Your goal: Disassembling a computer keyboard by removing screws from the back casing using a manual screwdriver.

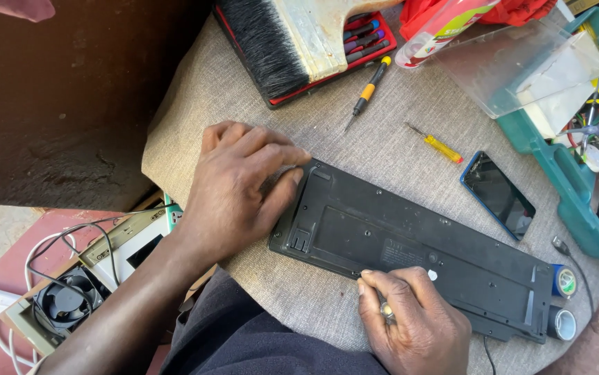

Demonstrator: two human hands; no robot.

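Keyboard [417,260] lies face down across the tabletop [396,139], its near edge close to the rim. Left hand [240,184] presses flat and open on its 9 o'clock end to steady it; right hand [410,319] is closed around a small tool at the near edge. A phone [498,194] and yellow screwdriver [438,144] crowd 1 o'clock.

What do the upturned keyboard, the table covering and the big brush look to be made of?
Keyboard: matte black moulded plastic, judging by ribs and screw recesses. Table covering: coarse grey-beige woven fabric, weave visible. Brush: pale, worn wooden body by its look, with dense black bristles; natural or synthetic cannot be told.
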